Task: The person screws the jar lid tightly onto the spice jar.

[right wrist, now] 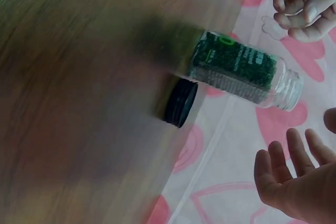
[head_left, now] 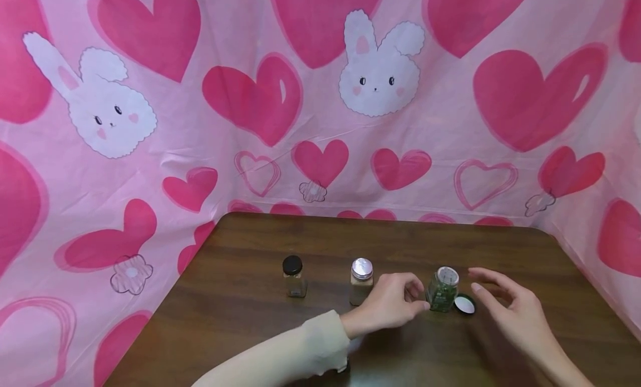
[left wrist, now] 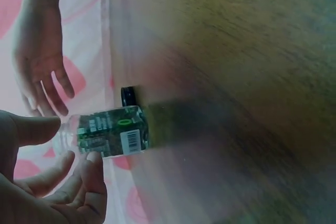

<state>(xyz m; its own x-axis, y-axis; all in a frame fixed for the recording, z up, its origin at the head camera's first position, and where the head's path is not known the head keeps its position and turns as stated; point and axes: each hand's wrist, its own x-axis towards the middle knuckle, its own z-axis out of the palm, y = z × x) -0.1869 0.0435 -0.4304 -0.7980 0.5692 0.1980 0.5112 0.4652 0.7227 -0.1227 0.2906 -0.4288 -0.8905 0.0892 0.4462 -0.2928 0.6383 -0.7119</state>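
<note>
A glass spice jar point(head_left: 443, 291) of green flakes stands upright on the table with its lid off. Its dark screw lid point(head_left: 465, 304) lies just to the right, white inner side up. My left hand point(head_left: 393, 302) hovers left of this jar, fingers loosely bent. The right wrist view shows a gap between that hand point(right wrist: 308, 9) and the glass jar point(right wrist: 236, 69). On the other side my right hand point(head_left: 516, 306) is held in the air beyond the lid, fingers spread and holding nothing. The label and barcode face the left wrist view on the jar point(left wrist: 113, 132).
A silver-capped jar point(head_left: 361, 281) stands left of the green one, partly behind my left hand. Farther left is a black-capped jar point(head_left: 294, 277). The brown wooden table point(head_left: 240, 320) meets a pink heart-and-rabbit cloth point(head_left: 320, 125) at its back and sides.
</note>
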